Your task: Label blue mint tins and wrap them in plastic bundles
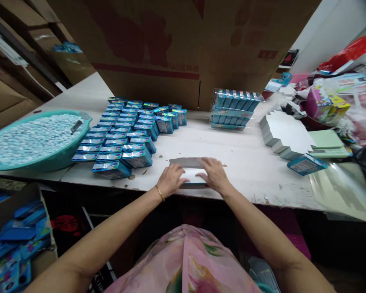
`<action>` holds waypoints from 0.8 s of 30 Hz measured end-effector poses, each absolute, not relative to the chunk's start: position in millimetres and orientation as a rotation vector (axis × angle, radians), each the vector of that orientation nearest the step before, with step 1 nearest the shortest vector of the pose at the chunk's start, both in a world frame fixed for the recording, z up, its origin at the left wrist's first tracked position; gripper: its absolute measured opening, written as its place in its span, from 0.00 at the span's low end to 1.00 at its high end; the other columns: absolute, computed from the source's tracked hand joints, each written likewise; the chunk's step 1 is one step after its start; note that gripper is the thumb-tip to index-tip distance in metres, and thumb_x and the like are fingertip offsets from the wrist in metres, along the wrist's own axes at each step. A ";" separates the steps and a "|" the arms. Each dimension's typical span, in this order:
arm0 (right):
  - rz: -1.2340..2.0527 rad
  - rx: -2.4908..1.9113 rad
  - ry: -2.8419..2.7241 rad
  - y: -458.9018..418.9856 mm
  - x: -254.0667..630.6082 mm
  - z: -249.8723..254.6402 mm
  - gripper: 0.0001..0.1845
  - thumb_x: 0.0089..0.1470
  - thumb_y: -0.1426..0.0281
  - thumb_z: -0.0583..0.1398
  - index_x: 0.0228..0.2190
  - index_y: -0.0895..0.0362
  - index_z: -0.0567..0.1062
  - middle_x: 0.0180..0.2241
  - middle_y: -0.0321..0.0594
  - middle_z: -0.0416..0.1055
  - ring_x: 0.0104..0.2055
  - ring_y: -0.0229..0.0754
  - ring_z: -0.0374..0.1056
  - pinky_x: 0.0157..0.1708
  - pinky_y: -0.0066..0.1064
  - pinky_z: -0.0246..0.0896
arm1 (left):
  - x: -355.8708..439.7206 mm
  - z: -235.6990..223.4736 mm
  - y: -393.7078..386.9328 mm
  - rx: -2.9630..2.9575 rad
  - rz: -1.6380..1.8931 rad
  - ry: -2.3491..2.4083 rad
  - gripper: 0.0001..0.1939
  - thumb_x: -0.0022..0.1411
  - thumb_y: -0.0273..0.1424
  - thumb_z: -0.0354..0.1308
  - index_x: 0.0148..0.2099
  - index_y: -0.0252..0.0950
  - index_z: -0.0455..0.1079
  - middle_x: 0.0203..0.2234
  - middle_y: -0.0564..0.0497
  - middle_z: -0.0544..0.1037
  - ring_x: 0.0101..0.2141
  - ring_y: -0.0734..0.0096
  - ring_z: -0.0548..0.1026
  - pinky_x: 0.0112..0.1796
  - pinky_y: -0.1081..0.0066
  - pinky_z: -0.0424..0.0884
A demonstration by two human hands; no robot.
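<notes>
At the table's front edge, my two hands are at a white and grey cardboard piece point(192, 176) with a raised or folded flap at its back. My left hand point(171, 179), with a bracelet at the wrist, grips its left end, thumb pointing inward. On the right end is my right hand point(214, 175), its fingers curled over the card and slightly blurred. Left of them, several small blue boxes point(116, 138) stand in rows. A stack of white die-cut cardboard blanks point(288, 134) lies to the right, with a single blue box point(306, 164) touching its front.
A turquoise basin point(79, 142) of pale blue candies holds a dark scoop. Clear packs of blue boxes point(234, 110) are stacked at the back, before a large brown carton point(183, 49). Plastic bags point(360, 97) crowd the right. A carton of blue packs point(18, 236) sits low left.
</notes>
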State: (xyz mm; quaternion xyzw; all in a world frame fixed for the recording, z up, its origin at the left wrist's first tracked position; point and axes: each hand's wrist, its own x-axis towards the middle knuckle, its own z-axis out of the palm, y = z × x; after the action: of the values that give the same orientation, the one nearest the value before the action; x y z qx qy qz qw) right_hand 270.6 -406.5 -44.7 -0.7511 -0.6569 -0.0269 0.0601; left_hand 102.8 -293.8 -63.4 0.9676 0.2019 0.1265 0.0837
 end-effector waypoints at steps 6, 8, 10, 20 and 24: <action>0.070 -2.417 -2.178 -391.5 294.0 -48.0 0.16 0.55 0.77 0.45 0.39 0.60 0.70 0.36 0.46 0.69 0.39 0.42 0.63 0.40 0.32 0.53 | 130.4 -46.4 -242.4 2.526 0.048 0.831 0.16 0.59 0.38 0.45 0.41 0.38 0.70 0.38 0.50 0.75 0.41 0.67 0.69 0.40 0.72 0.61; 0.125 -2.289 -2.218 -396.3 298.0 -52.1 0.16 0.57 0.73 0.45 0.41 0.58 0.69 0.41 0.45 0.67 0.43 0.42 0.62 0.42 0.31 0.54 | 133.3 -51.7 -231.2 2.443 -0.177 0.700 0.15 0.53 0.39 0.52 0.40 0.39 0.71 0.35 0.52 0.76 0.39 0.67 0.70 0.38 0.75 0.61; 0.264 -2.233 -2.123 -397.7 303.0 -53.1 0.17 0.57 0.66 0.46 0.42 0.55 0.69 0.45 0.41 0.66 0.46 0.40 0.61 0.43 0.29 0.54 | 132.2 -56.7 -226.9 2.352 -0.240 0.592 0.17 0.50 0.39 0.54 0.42 0.39 0.71 0.36 0.53 0.76 0.39 0.67 0.69 0.37 0.76 0.61; 0.516 -2.439 -2.124 -367.4 310.3 -54.8 0.14 0.49 0.63 0.55 0.39 0.53 0.70 0.41 0.38 0.69 0.41 0.42 0.65 0.36 0.28 0.57 | 132.1 -63.6 -241.8 2.616 -0.292 0.553 0.15 0.53 0.37 0.51 0.40 0.36 0.69 0.38 0.47 0.73 0.39 0.64 0.69 0.38 0.71 0.62; 0.422 -2.429 -2.197 -370.0 299.8 -59.7 0.11 0.51 0.71 0.51 0.37 0.56 0.69 0.40 0.44 0.69 0.41 0.44 0.64 0.37 0.31 0.56 | 134.2 -72.5 -253.7 2.916 -0.269 0.586 0.13 0.59 0.28 0.42 0.42 0.35 0.66 0.36 0.43 0.73 0.38 0.61 0.70 0.36 0.65 0.65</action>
State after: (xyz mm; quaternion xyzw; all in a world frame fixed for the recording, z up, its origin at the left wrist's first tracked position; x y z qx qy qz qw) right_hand 299.8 -370.0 -59.7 -0.7332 -0.6631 0.1274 -0.0803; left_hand 134.2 -253.7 -72.5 0.9735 0.1958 -0.0897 0.0774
